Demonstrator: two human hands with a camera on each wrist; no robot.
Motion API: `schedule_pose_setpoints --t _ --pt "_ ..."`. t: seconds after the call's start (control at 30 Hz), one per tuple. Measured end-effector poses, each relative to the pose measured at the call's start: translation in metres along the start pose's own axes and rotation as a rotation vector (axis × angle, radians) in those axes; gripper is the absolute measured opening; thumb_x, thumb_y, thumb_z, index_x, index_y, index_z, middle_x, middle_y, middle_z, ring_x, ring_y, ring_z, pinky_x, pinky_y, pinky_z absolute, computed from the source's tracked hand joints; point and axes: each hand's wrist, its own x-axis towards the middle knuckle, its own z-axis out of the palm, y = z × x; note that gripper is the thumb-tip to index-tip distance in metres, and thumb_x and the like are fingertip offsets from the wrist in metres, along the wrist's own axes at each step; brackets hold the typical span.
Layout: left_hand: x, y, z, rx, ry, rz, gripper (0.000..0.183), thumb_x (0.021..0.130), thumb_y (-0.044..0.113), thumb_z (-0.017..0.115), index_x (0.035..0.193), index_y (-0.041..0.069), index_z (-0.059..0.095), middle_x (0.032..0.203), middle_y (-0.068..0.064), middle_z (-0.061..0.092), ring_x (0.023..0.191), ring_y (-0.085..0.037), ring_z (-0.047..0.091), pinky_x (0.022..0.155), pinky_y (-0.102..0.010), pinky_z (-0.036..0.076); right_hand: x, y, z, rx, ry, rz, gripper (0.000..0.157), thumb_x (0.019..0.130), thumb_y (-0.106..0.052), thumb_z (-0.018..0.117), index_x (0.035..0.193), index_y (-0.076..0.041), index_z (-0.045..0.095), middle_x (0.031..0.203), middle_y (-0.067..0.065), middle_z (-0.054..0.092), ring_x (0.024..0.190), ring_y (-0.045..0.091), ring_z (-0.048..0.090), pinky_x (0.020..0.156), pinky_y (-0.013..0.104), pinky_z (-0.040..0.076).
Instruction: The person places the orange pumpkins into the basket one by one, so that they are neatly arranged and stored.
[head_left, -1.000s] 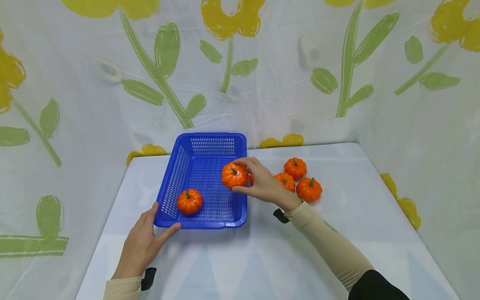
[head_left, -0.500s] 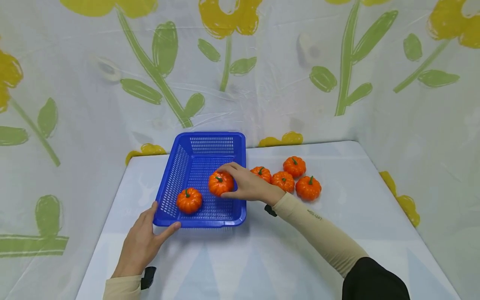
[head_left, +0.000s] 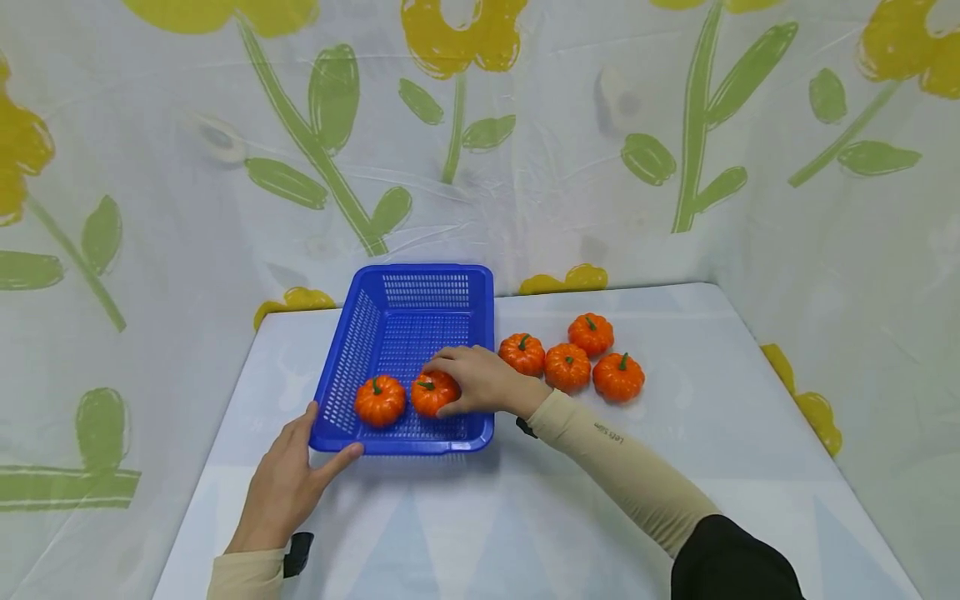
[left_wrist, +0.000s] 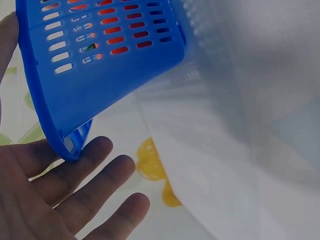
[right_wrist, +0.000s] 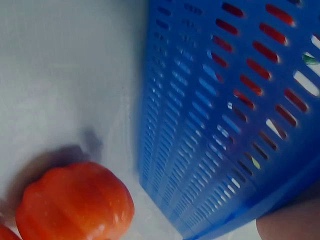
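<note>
In the head view my right hand [head_left: 483,382] reaches over the right rim of a blue plastic basket [head_left: 330,367] and grips a small orange pumpkin [head_left: 432,395] with a green stem, low inside. Another pumpkin [head_left: 379,401] sits just left of it on the basket floor. My left hand [head_left: 281,483] rests at the basket's front left corner, thumb on the front rim and fingers along the left side. Its fingers [left_wrist: 100,185] look mostly straight in the left wrist view, right at the blue rim. The right wrist view shows the basket's slotted wall [right_wrist: 210,115], which hides most of that hand.
Several more pumpkins [head_left: 567,367] stand in a cluster on the white table [head_left: 600,483], right of the basket; one [right_wrist: 75,202] shows close to its outer wall in the right wrist view. A flower-patterned sheet [head_left: 555,192] hangs behind the table and at both sides.
My right hand has carried the pumpkin left and down from the basket's right rim to beside the other pumpkin inside. The left hand has stayed at the corner.
</note>
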Motion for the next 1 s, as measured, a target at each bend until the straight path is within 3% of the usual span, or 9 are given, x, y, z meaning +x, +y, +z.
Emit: schedule_pose_setpoints --t 0.17,0.4,1.0 --pt "-0.0004 0.0007 0.0002 0.008 -0.003 -0.006 0.122 0.081 0.085 0.052 0.161 0.001 0.013 0.156 -0.033 0.03 0.138 -0.054 0.036 0.109 -0.069 0.033 -0.0001 -0.0026 0.0038 -0.066 -0.019 0.002 0.064 0.085 -0.056 0.077 0.139 -0.028 0.061 0.14 -0.004 0.059 0.128 0.02 0.053 0.108 0.045 0.041" --pt "-0.0009 0.0019 0.0005 0.011 -0.011 -0.016 0.123 0.082 0.085 0.052 0.161 0.001 0.012 0.156 -0.034 0.029 0.138 -0.054 0.036 0.109 -0.069 0.033 -0.0006 -0.0038 0.0072 -0.184 -0.074 0.006 0.065 0.084 -0.057 0.076 0.141 -0.031 0.06 0.14 -0.006 0.06 0.125 0.019 0.054 0.1 0.038 0.04" --pt "-0.0011 0.0022 0.0004 0.013 0.019 0.009 0.119 0.084 0.081 0.056 0.161 0.0 0.015 0.156 -0.033 0.031 0.138 -0.054 0.036 0.109 -0.068 0.033 -0.0033 -0.0018 0.008 -0.185 -0.031 -0.015 0.067 0.084 -0.063 0.072 0.141 -0.031 0.059 0.142 -0.008 0.059 0.128 0.017 0.053 0.098 0.035 0.039"
